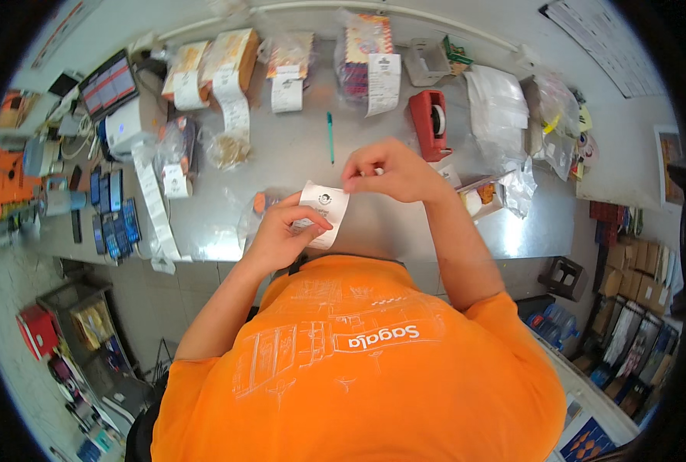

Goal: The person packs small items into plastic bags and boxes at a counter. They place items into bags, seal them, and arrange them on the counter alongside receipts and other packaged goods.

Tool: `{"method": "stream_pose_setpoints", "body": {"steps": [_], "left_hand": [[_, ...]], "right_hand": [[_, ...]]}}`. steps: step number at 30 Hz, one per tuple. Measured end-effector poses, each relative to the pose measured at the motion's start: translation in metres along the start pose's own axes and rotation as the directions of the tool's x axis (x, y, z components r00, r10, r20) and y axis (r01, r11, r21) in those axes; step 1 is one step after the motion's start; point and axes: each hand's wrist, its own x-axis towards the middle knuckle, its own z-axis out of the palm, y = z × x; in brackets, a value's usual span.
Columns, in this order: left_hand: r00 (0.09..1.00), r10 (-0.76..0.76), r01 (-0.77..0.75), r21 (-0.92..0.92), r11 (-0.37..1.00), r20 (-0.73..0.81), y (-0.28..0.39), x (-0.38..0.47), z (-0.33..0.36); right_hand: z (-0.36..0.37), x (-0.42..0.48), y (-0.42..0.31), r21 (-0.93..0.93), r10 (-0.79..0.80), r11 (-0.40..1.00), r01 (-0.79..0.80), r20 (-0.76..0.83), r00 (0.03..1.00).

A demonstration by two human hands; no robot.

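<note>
My left hand (pixel 288 231) holds a printed white paper receipt (pixel 324 202) between thumb and fingers, just above the metal table. The thumb and forefinger of my right hand (pixel 386 173) are pinched together at the receipt's upper right corner. A small white bit shows behind those fingers; what it is cannot be made out. Partly hidden by my left hand is a clear plastic bag (pixel 250 216) with something orange and dark in it. A teal pen (pixel 330 138) lies beyond the receipt. Right of it stands a red tape dispenser (pixel 426 127) with a roll in it.
Bagged paper food packages (pixel 230 52) with receipts line the back of the metal table (pixel 377 231). An open box of food (pixel 481 199) sits right, near a stack of plastic bags (pixel 496 110). Left are several phones (pixel 114 222), a receipt printer (pixel 129 124) and a screen (pixel 109 84).
</note>
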Motion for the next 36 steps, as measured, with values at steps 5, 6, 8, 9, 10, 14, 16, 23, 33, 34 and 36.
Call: {"method": "stream_pose_setpoints", "body": {"steps": [5, 6, 8, 9, 10, 14, 16, 23, 33, 34, 36], "left_hand": [[0.997, -0.06, 0.06, 0.001, 0.998, 0.054, -0.03, -0.06, -0.006], [0.997, -0.074, 0.073, 0.026, 0.997, 0.02, -0.041, -0.078, -0.008], [0.997, -0.065, 0.068, 0.079, 0.995, -0.046, -0.068, -0.116, -0.011], [0.981, -0.175, 0.181, 0.063, 0.981, -0.086, -0.082, -0.137, -0.011], [0.959, -0.253, 0.261, 0.045, 0.964, -0.129, -0.097, -0.158, -0.009], [0.884, -0.326, 0.386, 0.131, 0.913, -0.334, -0.158, -0.213, 0.009], [0.818, -0.376, 0.466, 0.118, 0.877, -0.435, -0.182, -0.221, 0.021], [0.701, -0.34, 0.448, 0.016, 0.894, -0.627, -0.251, -0.231, 0.053], [0.186, -0.436, 0.867, -0.062, 0.494, -0.88, -0.302, -0.341, 0.01], [0.167, -0.385, 0.837, -0.077, 0.543, -0.908, -0.303, -0.33, -0.016], [0.18, -0.054, 0.809, 0.116, 0.577, -0.982, -0.308, -0.298, -0.078]], "right_hand": [[0.063, 0.069, -0.021, -0.491, 0.216, 0.87, 0.046, 0.464, 0.859], [0.084, 0.075, -0.011, -0.475, 0.143, 0.872, 0.117, 0.476, 0.868], [0.127, 0.08, 0.014, -0.475, 0.025, 0.846, 0.242, 0.489, 0.872], [0.153, 0.077, 0.027, -0.462, -0.001, 0.853, 0.242, 0.463, 0.887], [0.183, 0.072, 0.04, -0.481, 0.003, 0.847, 0.227, 0.431, 0.902], [0.267, 0.055, 0.076, -0.7, -0.02, 0.689, 0.189, 0.243, 0.97], [0.274, 0.054, 0.089, -0.662, -0.21, 0.702, 0.262, 0.158, 0.965], [0.263, 0.072, 0.112, -0.378, -0.191, 0.915, 0.141, -0.1, 0.976], [0.166, 0.13, 0.116, -0.258, -0.117, 0.965, 0.048, -0.256, 0.96], [0.158, 0.14, 0.117, -0.283, -0.179, 0.955, 0.09, -0.304, 0.936], [0.14, 0.162, 0.118, -0.51, -0.295, 0.856, 0.077, -0.362, 0.884]]}}
